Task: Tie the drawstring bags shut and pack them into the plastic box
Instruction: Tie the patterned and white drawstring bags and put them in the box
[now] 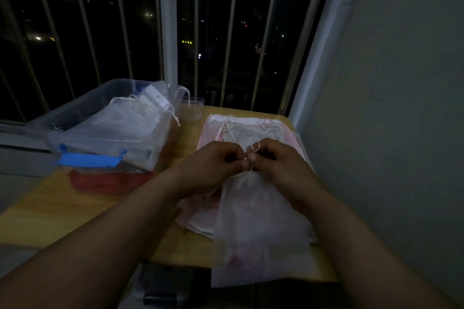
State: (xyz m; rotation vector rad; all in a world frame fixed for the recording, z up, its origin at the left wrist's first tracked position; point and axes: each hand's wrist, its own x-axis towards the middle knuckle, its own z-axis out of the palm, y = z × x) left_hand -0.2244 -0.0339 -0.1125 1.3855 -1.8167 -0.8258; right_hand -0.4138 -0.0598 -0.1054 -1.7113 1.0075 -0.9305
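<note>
A sheer white drawstring bag (261,228) hangs from my two hands above the table's near edge, its mouth gathered. My left hand (213,160) and my right hand (273,158) meet at the bag's top, each pinching the thin white drawstring (252,150), which loops over my right fingers. Behind my hands lies a flat stack of pink and white drawstring bags (253,128). To the left stands the clear plastic box (105,143) with a blue latch, holding several white bags (130,118) with their strings trailing over its right rim.
The wooden table (57,208) carries a small clear plastic cup (192,108) behind the box and something red (105,180) under the box. A barred window is beyond, a grey wall close on the right. A dark object (170,283) sits below the table's front edge.
</note>
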